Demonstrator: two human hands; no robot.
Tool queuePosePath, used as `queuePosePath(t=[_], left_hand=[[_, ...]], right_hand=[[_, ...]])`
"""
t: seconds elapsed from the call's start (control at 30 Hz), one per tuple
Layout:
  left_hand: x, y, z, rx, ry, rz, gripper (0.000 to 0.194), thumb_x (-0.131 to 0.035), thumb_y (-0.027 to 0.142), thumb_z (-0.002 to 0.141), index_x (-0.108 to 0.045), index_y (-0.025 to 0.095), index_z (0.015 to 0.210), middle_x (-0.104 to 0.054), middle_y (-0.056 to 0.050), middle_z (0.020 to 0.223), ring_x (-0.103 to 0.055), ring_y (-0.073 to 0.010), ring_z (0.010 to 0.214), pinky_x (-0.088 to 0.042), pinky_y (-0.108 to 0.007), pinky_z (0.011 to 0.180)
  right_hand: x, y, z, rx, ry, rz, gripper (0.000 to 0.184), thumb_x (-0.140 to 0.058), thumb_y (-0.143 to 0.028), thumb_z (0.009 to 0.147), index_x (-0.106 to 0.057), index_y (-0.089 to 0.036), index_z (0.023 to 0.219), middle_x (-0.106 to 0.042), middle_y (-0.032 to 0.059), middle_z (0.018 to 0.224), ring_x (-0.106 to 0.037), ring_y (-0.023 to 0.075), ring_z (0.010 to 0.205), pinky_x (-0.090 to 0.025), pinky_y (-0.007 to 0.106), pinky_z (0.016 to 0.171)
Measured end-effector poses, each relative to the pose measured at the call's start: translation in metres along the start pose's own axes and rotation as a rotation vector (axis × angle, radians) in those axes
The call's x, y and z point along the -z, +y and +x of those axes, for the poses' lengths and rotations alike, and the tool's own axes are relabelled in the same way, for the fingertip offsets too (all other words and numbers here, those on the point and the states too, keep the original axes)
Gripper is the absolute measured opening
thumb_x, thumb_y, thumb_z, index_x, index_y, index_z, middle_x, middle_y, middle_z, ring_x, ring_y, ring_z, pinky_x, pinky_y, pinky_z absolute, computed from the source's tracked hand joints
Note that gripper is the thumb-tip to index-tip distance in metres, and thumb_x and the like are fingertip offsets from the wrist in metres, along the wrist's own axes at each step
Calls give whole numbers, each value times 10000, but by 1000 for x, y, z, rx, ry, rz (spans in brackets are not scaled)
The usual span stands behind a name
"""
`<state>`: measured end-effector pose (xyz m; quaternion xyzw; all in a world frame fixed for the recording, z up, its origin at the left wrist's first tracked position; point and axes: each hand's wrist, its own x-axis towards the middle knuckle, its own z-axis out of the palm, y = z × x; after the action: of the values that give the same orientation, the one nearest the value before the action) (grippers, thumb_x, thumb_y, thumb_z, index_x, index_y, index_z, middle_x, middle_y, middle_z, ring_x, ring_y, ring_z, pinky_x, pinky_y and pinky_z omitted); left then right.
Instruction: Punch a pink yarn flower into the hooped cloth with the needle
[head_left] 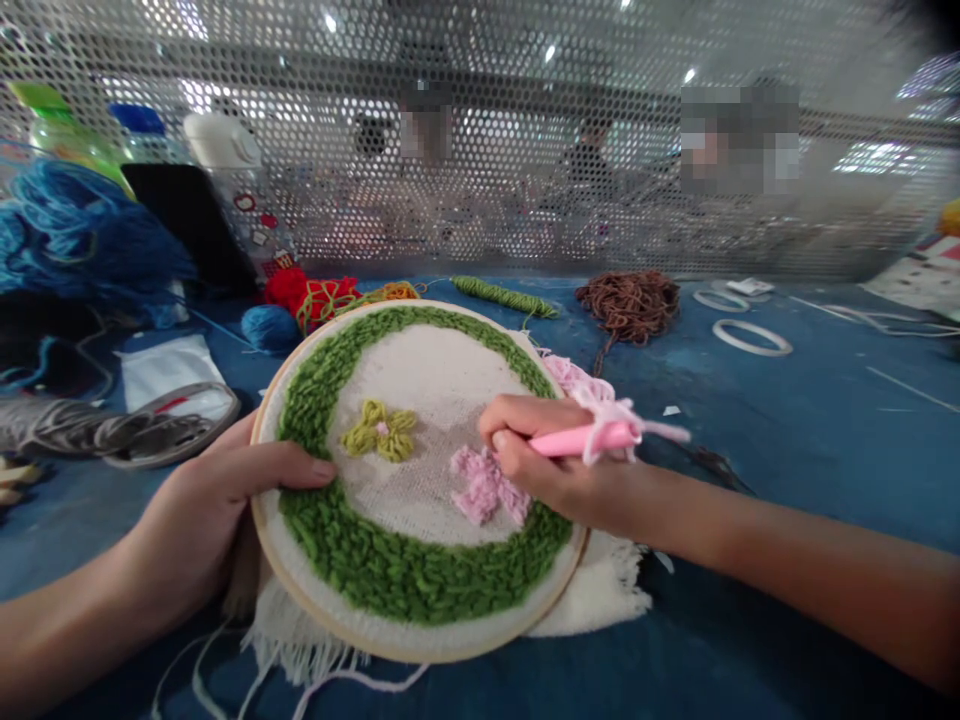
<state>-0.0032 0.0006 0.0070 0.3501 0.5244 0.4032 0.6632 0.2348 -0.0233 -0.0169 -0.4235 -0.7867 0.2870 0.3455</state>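
Note:
My left hand grips the left rim of a round wooden embroidery hoop, its thumb lying on the front. Cream cloth is stretched in the hoop, with a thick ring of green yarn loops around it. Inside the ring are a yellow-green yarn flower and a pink yarn flower. My right hand is closed around a pink punch needle wound with pale pink yarn. Its fingers are at the pink flower, and they hide the needle's tip.
Behind the hoop lie red yarn, a green skein and a brown yarn bundle. White rings lie right. Blue yarn, a phone-like black slab and bottles stand left. A perforated metal panel closes the back.

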Motion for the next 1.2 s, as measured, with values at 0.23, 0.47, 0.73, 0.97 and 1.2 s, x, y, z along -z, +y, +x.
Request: queuePosePath(t=[0.23,0.47,0.73,0.97,1.2], left_hand=[[3,-1,2,-5,-66,30,883,-638,6,459,-537,274,1295,-772,4,710,-671,-275,420,-605,-399,426],[6,-1,1,-16,-97,55,820,-629,22,509,-551,239,1296,-780,-19,745,-702,-291,487,-618,-385,460],[7,-3,1,-29,-118,11,879,-625,17,514,-497,265,1348,-783,-19,766,-704,-297,494,-616,-388,450],[8,-3,1,-68,-152,39,806,-625,13,563,-509,222,1333,-779,-18,748,-718,-267,533,-633,-353,538],[5,1,-3,-42,-180,-15,673,-668,54,560,-589,173,1218,-785,-73,871,-738,-341,751,-638,-409,642]], right_hand=[[0,10,8,-160,287,477,229,-392,-172,844,-484,-203,637,-408,-62,423,-440,99,426,-382,246,477],[0,4,1,-76,97,129,168,-450,-186,869,-510,-194,713,-471,-41,590,-433,92,528,-374,247,532],[-2,6,3,-114,237,329,227,-412,-185,868,-499,-197,659,-432,-58,485,-412,87,455,-346,247,481],[-1,9,3,-129,268,434,236,-395,-178,870,-493,-203,657,-411,-63,455,-425,97,450,-380,252,503],[-1,-1,-3,41,21,-78,142,-463,-205,898,-498,-193,761,-455,-40,644,-430,103,607,-334,252,568]])
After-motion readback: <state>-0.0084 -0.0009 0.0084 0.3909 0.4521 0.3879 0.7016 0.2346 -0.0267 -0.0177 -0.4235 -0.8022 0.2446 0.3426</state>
